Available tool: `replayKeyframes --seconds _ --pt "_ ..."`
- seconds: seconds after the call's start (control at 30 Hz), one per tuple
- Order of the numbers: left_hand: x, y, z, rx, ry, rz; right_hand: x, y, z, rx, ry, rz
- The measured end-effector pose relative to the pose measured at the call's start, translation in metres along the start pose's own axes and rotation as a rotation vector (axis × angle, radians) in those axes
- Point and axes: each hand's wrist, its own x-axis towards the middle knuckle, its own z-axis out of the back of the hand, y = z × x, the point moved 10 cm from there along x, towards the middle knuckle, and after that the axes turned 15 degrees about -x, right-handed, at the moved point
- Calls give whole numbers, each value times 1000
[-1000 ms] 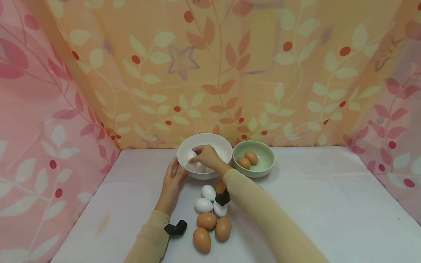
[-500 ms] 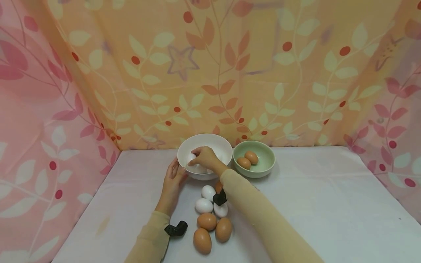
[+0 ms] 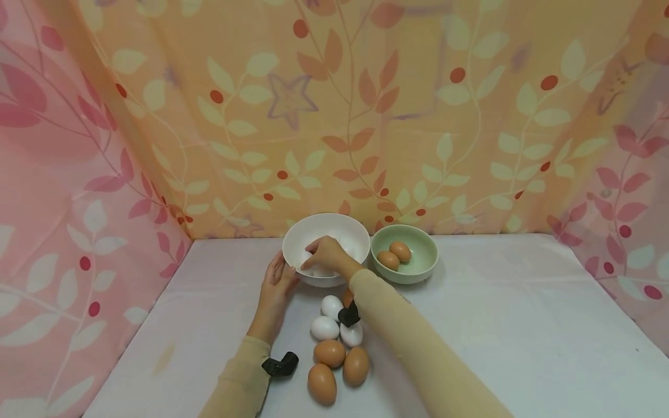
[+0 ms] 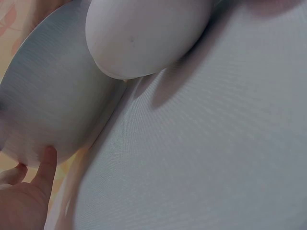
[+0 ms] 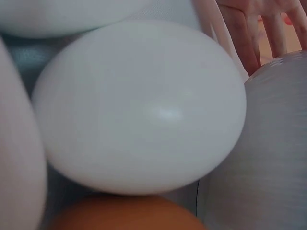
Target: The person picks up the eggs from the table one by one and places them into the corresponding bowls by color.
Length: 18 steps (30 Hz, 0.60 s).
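In the head view, my right hand [image 3: 330, 255] reaches into the white bowl [image 3: 347, 226] and pinches a white egg [image 3: 306, 257] low inside it, near the left wall. More white in the bowl lies partly hidden under that hand. My left hand [image 3: 276, 283] rests against the bowl's outer left side. In the left wrist view its fingertips [image 4: 49, 155] touch the bowl wall, extended. Beside the white bowl is a green bowl [image 3: 425, 255] with two brown eggs [image 3: 400, 251] in it.
In front of the white bowl lie several loose eggs: white ones [image 3: 325, 328] nearer the bowl, brown ones [image 3: 322, 384] nearer the person. One brown egg is partly covered by the right sleeve [image 3: 413, 331]. A patterned cloth [image 3: 334, 116] stands behind the bowls.
My right hand has lowered slightly with the white egg, deeper into the white bowl. My left hand stays at the bowl's side.
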Motion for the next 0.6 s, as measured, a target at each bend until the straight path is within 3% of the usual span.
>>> replayKeyframes --seconds 0.33,0.43,0.6 --pt "-1 -1 -2 7 11 -10 -5 1 2 -28 21 -3" --pt "-2 -1 -1 8 10 -9 -14 4 14 39 6 12" --pt "0 -1 0 8 5 -17 -39 -2 42 242 -39 20"
